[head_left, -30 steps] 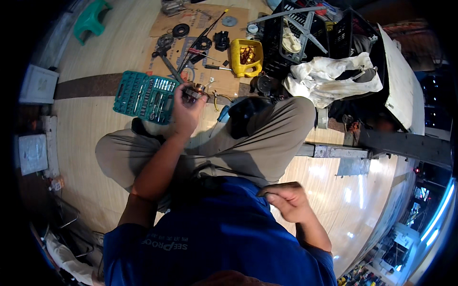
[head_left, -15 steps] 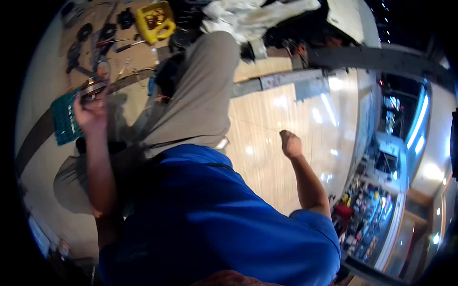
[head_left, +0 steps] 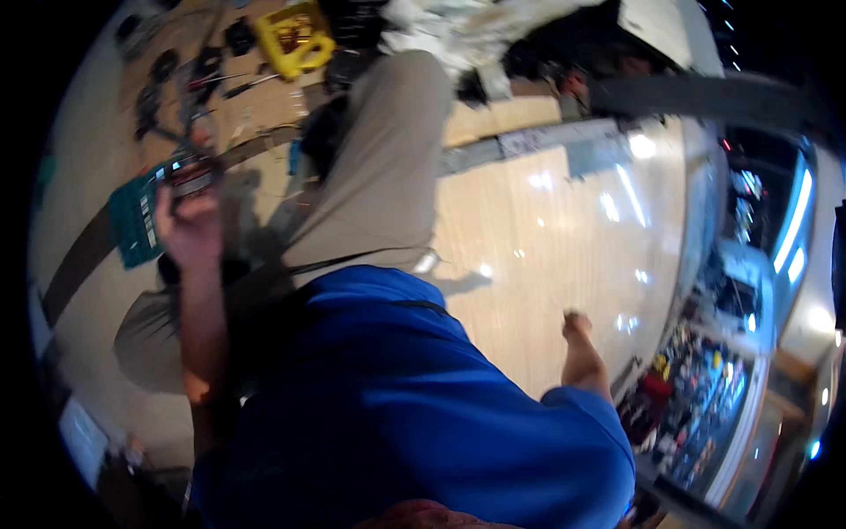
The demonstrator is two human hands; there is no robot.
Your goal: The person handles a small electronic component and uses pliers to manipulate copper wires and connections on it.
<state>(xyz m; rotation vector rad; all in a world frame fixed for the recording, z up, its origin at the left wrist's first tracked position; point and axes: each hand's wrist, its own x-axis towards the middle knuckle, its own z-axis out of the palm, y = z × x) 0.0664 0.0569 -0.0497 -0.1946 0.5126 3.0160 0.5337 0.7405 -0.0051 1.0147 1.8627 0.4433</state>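
Observation:
My left hand (head_left: 196, 216) is wrapped round a round metal part with copper windings (head_left: 189, 176), held above an open teal socket case (head_left: 139, 236) beside my folded legs (head_left: 379, 159). My right hand (head_left: 576, 324) is out to the right over the pale floor, its fingers curled and small in the picture; a dark shape is at them, too blurred to make out. Both hands are smeared by motion.
A cardboard sheet (head_left: 238, 115) carries dark round parts and screwdrivers, beside a yellow cut-open jug (head_left: 291, 40). White cloth (head_left: 458, 26) and black crates lie behind. A grey beam (head_left: 687, 93) crosses the right, and shelves of small items (head_left: 696, 406) stand at lower right.
The view has swung to the right since a second ago. My right hand has moved away from my waist, out over the floor. My left hand still grips the copper-wound part.

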